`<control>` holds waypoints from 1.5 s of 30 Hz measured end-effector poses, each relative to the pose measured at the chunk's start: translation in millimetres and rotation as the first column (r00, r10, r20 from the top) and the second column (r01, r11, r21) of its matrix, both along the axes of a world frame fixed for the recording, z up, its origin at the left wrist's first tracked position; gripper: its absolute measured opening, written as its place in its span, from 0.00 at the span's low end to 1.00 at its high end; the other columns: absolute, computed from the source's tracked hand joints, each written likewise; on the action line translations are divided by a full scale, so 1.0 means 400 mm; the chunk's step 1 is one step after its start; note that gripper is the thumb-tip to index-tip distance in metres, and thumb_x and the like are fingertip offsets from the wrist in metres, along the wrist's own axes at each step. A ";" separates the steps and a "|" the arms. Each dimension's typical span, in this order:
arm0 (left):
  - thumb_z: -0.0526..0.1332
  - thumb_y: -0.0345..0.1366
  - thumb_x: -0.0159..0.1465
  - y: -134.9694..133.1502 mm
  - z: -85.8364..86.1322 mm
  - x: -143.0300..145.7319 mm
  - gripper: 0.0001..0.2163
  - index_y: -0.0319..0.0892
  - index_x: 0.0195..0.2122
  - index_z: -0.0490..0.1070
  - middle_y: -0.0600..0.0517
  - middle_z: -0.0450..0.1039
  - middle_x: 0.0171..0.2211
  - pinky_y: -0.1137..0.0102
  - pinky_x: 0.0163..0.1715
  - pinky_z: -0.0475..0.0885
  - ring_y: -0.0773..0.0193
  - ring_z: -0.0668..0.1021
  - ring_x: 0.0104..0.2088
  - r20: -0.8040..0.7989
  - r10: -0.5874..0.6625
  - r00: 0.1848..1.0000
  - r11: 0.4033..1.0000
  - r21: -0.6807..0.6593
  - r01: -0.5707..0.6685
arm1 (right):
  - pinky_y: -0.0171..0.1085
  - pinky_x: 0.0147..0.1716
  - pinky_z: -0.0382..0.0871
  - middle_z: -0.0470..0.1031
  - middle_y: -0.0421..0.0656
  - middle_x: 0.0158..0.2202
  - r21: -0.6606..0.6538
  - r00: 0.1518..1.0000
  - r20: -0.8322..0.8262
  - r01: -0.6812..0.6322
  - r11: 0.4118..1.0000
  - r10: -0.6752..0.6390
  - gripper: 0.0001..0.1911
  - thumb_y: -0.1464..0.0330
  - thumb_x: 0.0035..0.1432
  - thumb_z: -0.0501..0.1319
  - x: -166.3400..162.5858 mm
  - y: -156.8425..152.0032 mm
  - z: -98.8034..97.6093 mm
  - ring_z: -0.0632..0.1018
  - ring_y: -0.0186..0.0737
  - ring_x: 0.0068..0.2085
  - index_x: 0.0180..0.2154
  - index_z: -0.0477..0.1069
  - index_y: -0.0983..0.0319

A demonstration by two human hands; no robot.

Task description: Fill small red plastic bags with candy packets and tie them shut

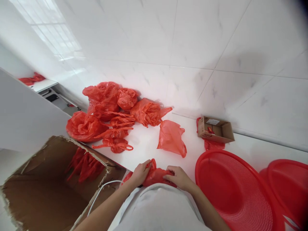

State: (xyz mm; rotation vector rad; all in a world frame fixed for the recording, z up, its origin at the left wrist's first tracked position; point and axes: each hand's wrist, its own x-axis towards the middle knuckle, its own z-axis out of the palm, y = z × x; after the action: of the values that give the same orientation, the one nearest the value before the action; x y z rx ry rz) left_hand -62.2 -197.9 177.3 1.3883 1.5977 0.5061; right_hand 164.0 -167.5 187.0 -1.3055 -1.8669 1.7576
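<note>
Both of my hands grip one red plastic bag (pixel 156 175) at the near edge of the white table (pixel 146 146), close to my body. My left hand (pixel 140 173) pinches its left end with closed fingers. My right hand (pixel 178 176) is closed over its right side. Farther out on the table lies a loose flat red bag (pixel 171 137). Behind it sits a heap of several tied, filled red bags (pixel 108 110).
A torn open cardboard box (pixel 48 179) with red bags inside stands at my left. A red mesh basket (pixel 231 189) and a second red basin (pixel 288 186) sit at right. A small brown carton (pixel 215 129) rests near the tiled wall. A white cable runs over the box.
</note>
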 end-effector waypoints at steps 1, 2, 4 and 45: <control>0.48 0.47 0.67 -0.003 -0.010 -0.003 0.16 0.43 0.33 0.67 0.54 0.69 0.27 0.68 0.35 0.64 0.62 0.70 0.30 0.059 0.026 0.998 1.000 -0.006 -0.025 | 0.32 0.26 0.54 0.60 0.33 0.21 -0.020 1.000 -0.009 0.004 1.000 -0.004 0.13 0.63 0.53 0.60 0.000 0.000 -0.006 0.61 0.31 0.26 0.23 0.60 0.61; 0.48 0.50 0.66 -0.006 -0.021 -0.006 0.17 0.43 0.33 0.68 0.54 0.70 0.28 0.68 0.36 0.65 0.62 0.70 0.31 0.121 0.054 0.991 0.999 -0.015 -0.052 | 0.32 0.26 0.54 0.60 0.33 0.22 -0.037 1.000 -0.014 0.009 0.999 -0.009 0.13 0.63 0.53 0.60 0.001 -0.001 -0.011 0.61 0.31 0.26 0.23 0.60 0.61; 0.49 0.53 0.65 -0.014 -0.049 -0.008 0.19 0.42 0.32 0.67 0.52 0.71 0.29 0.67 0.38 0.67 0.61 0.72 0.32 0.229 0.113 0.967 0.993 -0.047 -0.105 | 0.31 0.26 0.54 0.58 0.33 0.22 -0.056 1.000 -0.021 0.019 0.998 -0.020 0.13 0.63 0.53 0.60 0.002 -0.001 -0.021 0.60 0.31 0.26 0.24 0.60 0.61; 0.62 0.41 0.61 0.066 0.042 -0.034 0.30 0.52 0.65 0.57 0.47 0.54 0.66 0.52 0.62 0.54 0.50 0.60 0.64 -0.211 -0.127 0.969 0.948 0.261 0.181 | 0.34 0.36 0.65 0.73 0.40 0.30 0.195 0.986 -0.147 0.106 0.975 -0.078 0.19 0.57 0.66 0.49 0.007 0.022 0.120 0.74 0.36 0.34 0.29 0.66 0.60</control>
State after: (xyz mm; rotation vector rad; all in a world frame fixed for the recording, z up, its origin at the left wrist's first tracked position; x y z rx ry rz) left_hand -75.7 -171.6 193.9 1.8069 1.5957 0.5305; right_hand 166.8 -158.6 234.8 -1.1455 -1.8227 1.5256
